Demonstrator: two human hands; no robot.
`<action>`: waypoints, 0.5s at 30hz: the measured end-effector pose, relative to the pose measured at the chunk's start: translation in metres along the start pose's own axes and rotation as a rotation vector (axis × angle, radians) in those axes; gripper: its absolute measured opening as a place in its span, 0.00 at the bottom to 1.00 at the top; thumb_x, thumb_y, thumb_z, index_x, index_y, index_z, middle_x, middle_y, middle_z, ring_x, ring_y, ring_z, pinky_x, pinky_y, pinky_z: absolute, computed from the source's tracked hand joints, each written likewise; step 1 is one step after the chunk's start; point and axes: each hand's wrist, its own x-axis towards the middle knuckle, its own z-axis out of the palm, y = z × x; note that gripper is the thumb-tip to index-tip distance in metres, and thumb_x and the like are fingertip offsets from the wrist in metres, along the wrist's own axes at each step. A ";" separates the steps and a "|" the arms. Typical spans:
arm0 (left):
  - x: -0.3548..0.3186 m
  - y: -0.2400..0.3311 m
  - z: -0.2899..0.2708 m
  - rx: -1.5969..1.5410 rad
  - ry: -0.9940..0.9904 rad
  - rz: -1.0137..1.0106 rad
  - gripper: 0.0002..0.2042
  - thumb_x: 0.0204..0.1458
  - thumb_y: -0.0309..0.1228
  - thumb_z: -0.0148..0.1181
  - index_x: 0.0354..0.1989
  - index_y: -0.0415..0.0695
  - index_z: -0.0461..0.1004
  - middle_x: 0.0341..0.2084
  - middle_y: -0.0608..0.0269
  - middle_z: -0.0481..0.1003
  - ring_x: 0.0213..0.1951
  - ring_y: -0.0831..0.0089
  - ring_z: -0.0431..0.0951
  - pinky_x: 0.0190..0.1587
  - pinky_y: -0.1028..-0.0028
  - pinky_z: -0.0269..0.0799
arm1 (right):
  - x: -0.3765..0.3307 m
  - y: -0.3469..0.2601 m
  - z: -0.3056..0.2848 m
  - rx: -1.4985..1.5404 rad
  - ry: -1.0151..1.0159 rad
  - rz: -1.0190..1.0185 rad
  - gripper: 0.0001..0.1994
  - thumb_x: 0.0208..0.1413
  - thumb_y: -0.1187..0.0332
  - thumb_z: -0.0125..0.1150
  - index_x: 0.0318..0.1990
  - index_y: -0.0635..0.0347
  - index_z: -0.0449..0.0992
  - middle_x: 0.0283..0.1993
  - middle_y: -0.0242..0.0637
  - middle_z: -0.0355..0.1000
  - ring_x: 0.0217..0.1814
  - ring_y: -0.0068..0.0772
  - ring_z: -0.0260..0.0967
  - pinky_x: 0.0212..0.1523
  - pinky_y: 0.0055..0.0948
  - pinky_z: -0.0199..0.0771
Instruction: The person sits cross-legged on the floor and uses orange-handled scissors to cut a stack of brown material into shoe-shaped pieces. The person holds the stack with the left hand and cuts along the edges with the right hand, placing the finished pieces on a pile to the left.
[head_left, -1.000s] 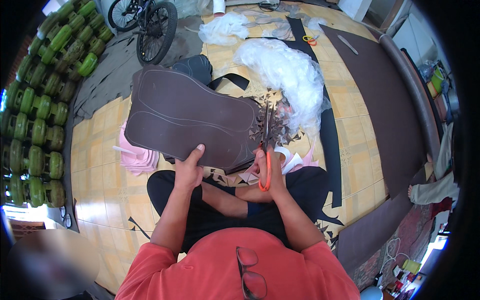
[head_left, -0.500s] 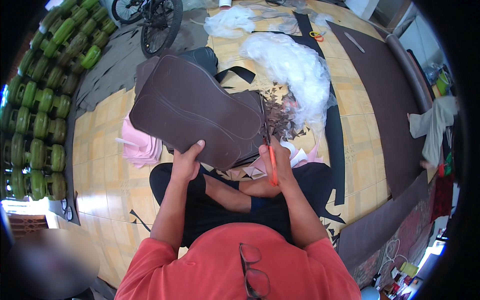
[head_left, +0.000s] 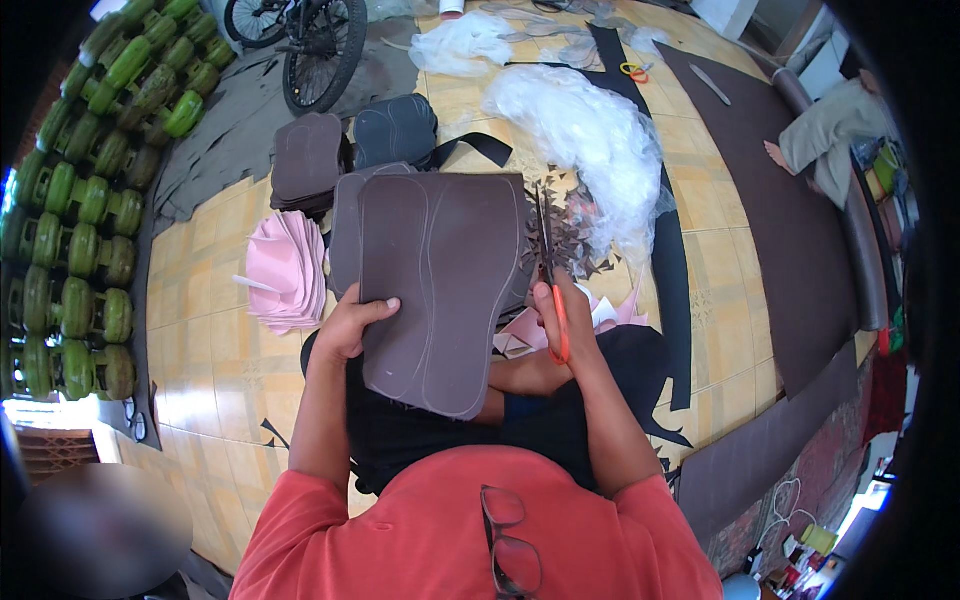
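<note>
A brown sheet (head_left: 440, 290) marked with sole outlines is held upright between the hands, gripped at its left edge by the left hand (head_left: 350, 325). Orange-handled scissors (head_left: 551, 275) are gripped in the right hand (head_left: 565, 320), blades apparently at the sheet's right edge. Pink sheets (head_left: 288, 270) lie beyond the left hand, dark scraps (head_left: 580, 235) beyond the right.

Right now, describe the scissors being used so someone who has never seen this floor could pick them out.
Start at the big brown sheet held up over the person's lap. Along its right edge, the right hand grips orange-handled scissors with blades pointing away. A second orange pair lies far off on the floor; this pair is the one in a hand.
</note>
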 end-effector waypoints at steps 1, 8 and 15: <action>-0.001 -0.001 0.000 0.045 0.005 -0.028 0.29 0.44 0.27 0.68 0.56 0.33 0.66 0.48 0.53 0.73 0.51 0.63 0.72 0.56 0.66 0.65 | 0.001 0.000 -0.001 -0.017 0.000 -0.013 0.21 0.63 0.51 0.48 0.38 0.64 0.69 0.22 0.35 0.66 0.21 0.26 0.65 0.23 0.26 0.65; -0.007 0.004 0.005 0.024 -0.062 -0.084 0.31 0.43 0.26 0.68 0.58 0.33 0.64 0.48 0.51 0.73 0.51 0.62 0.73 0.56 0.65 0.66 | 0.005 -0.010 -0.007 -0.066 -0.018 -0.091 0.20 0.63 0.53 0.48 0.38 0.66 0.68 0.29 0.47 0.69 0.31 0.46 0.69 0.34 0.37 0.68; 0.000 -0.001 -0.001 -0.033 -0.122 -0.100 0.31 0.43 0.27 0.66 0.58 0.33 0.65 0.46 0.52 0.74 0.48 0.61 0.75 0.54 0.65 0.68 | -0.001 -0.003 -0.007 0.008 -0.057 -0.065 0.23 0.63 0.49 0.46 0.36 0.66 0.69 0.25 0.41 0.67 0.28 0.35 0.65 0.31 0.32 0.65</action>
